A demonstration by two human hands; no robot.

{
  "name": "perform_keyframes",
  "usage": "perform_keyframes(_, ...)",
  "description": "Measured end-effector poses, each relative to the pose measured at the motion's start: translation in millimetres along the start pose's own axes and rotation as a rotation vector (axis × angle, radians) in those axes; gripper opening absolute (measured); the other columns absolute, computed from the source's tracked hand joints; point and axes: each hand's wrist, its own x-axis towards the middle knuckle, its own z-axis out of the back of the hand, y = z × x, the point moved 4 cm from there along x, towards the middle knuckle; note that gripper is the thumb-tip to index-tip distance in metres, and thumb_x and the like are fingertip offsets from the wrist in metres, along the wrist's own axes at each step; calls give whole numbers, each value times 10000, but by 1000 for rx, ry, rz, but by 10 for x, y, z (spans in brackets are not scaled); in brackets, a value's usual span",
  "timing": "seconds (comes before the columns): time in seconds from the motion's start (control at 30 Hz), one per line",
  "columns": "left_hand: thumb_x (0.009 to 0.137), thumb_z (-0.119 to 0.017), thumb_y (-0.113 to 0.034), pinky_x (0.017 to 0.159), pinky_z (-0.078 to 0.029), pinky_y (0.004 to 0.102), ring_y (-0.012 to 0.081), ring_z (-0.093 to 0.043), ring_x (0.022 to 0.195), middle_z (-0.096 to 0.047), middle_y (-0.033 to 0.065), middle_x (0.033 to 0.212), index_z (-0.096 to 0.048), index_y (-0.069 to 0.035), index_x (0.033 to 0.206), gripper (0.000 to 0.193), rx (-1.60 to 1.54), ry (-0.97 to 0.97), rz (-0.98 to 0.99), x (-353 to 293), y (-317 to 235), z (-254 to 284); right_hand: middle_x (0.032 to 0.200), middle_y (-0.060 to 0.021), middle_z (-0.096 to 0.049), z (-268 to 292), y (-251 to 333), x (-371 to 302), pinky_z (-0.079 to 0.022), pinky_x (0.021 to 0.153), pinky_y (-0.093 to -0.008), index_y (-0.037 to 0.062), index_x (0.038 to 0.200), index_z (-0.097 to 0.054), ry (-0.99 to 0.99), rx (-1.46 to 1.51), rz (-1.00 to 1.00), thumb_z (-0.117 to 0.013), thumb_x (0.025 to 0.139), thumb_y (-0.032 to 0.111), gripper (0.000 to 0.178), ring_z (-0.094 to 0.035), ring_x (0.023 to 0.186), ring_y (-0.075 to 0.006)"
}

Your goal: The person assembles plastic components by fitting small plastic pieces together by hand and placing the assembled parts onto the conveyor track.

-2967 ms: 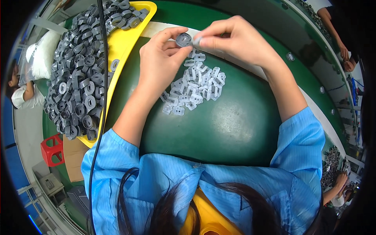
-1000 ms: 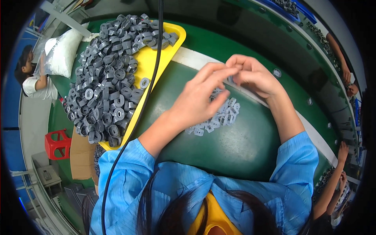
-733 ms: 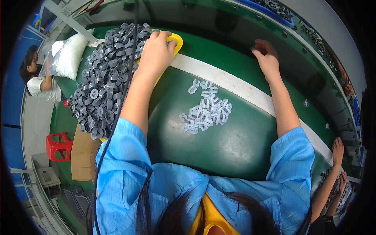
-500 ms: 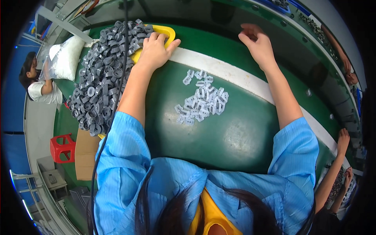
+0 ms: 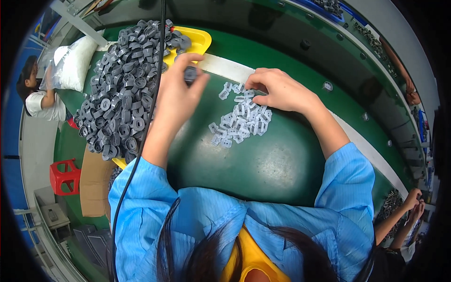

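Two hands over a green tabletop [image 5: 221, 174]. The left hand [image 5: 178, 94], beside the yellow tray [image 5: 199, 41], holds one grey ring [image 5: 190, 74] between its thumb and bent fingers, slightly blurred; this grip appears to leave part of the ring exposed. The right hand [image 5: 287, 91] bends down at the far edge of a loose heap of clear plastic pieces [image 5: 240, 121], its thumb and fingertips a little apart; whether a piece lies between them cannot be told. More grey rings [image 5: 124, 89] pile up in the tray at the person's left, while the clear pieces lie directly on the tabletop, an arrangement that probably keeps each kind separate and within easy reach.
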Motion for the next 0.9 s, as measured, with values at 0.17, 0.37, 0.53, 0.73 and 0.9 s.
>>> perform_keyframes(0.17,808,-622,-2,662,-458,197,54,-532,745,-609,26,1023,-506,0,1260,467,-455,329,103,17,197,-522,792,-110,-617,3,149,9,-495,727,-369,28,917,-637,39,35,-160,-697,749,139,210,-615,819,-270)
perform_keyframes(0.37,830,-679,-74,654,-469,201,59,-553,729,-656,28,980,-578,-4,1192,383,-326,287,-22,-4,115,-441,915,-76,-587,17,63,-119,-496,662,-335,23,947,-648,-127,207,-70,-727,743,78,226,-584,748,-228)
perform_keyframes(0.53,779,-703,-34,784,-513,289,175,-655,886,-673,94,1004,-595,-19,1157,393,-416,261,87,-30,188,-488,879,-71,-591,-38,48,2,-493,664,-320,38,948,-667,-48,85,14,-729,747,87,215,-588,780,-230)
perform_keyframes(0.73,761,-700,-11,790,-518,305,237,-663,887,-658,123,1015,-622,-11,1094,342,-329,201,69,-18,188,-464,793,-70,-618,23,117,-43,-490,712,-353,45,868,-694,-227,-20,-7,-732,745,152,167,-597,804,-255)
perform_keyframes(0.9,751,-720,-100,695,-528,368,298,-643,800,-634,113,895,-635,-45,989,258,24,119,-147,1,110,-480,745,-56,-648,74,259,62,-447,575,-236,23,816,-707,-334,743,-203,-726,766,138,126,-576,625,-104)
